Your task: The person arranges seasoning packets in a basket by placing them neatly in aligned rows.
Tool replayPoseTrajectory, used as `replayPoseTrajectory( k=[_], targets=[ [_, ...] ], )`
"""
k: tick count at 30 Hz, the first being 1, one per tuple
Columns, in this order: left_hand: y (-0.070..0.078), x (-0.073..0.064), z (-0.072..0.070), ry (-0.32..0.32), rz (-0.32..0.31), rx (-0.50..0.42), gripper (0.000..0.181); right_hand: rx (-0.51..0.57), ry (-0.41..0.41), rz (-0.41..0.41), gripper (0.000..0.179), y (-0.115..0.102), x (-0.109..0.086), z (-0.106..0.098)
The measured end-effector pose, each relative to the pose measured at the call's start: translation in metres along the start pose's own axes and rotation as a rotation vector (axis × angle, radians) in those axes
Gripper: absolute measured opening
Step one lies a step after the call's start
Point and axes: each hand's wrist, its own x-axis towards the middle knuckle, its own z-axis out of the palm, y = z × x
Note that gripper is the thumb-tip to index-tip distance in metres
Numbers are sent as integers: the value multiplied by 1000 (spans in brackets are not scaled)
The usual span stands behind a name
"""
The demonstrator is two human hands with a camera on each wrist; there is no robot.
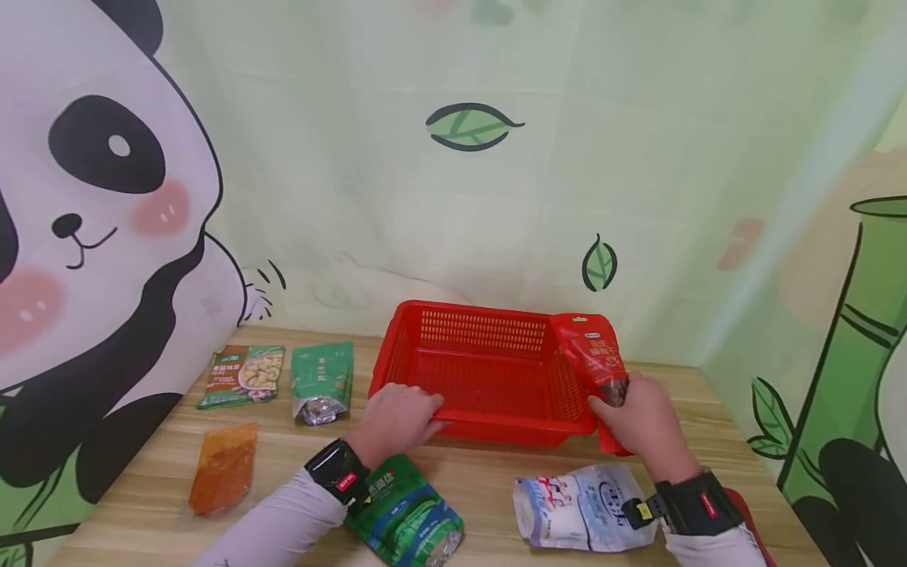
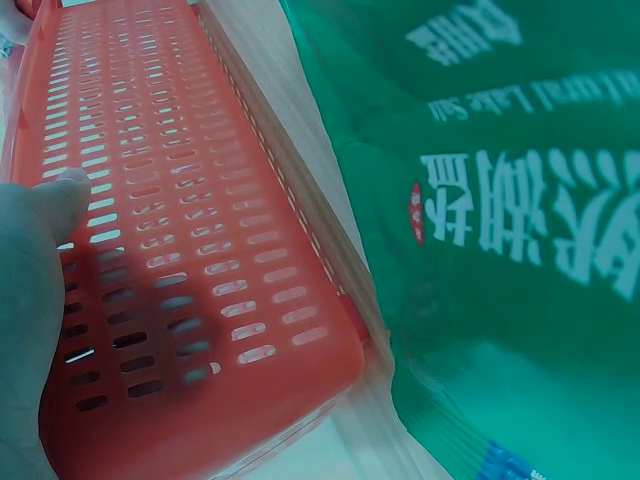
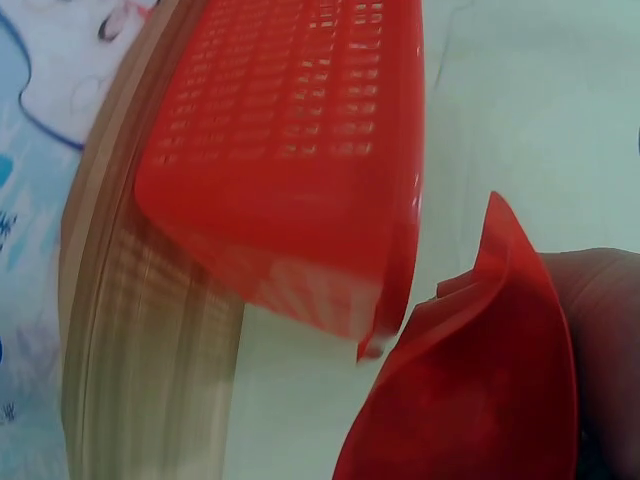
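A red plastic basket (image 1: 482,386) with slotted walls stands at the back of the table, no goods on its floor. My left hand (image 1: 400,421) grips its front rim near the left corner; in the left wrist view the thumb (image 2: 68,200) lies against the slotted wall. At the basket's right end my right hand (image 1: 641,413) holds a red snack pouch (image 1: 590,346) upright by its side, the pouch overlapping the basket's corner in the head view. Below my left wrist lies a green lake salt pouch (image 1: 411,516), large in the left wrist view.
Left on the table lie a green-brown food packet (image 1: 243,376), a green pouch (image 1: 322,378) with a silvery end and a clear bag (image 1: 225,468) of something orange. A white-blue pouch (image 1: 584,508) lies near my right wrist. A panda-print cloth (image 1: 354,197) hangs behind.
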Motion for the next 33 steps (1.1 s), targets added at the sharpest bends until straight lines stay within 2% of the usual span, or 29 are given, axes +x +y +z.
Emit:
replayPoseTrajectory(
  k=[8, 18, 33],
  targets=[
    [1, 0, -2, -1, 2, -4, 28, -17, 9, -37, 59, -18, -11, 0],
    [1, -1, -3, -7, -8, -16, 28, -15, -3, -88, 56, -42, -20, 6],
    [0, 0, -5, -37, -28, -93, 29, 8, -16, -100, 64, -59, -31, 26]
  ],
)
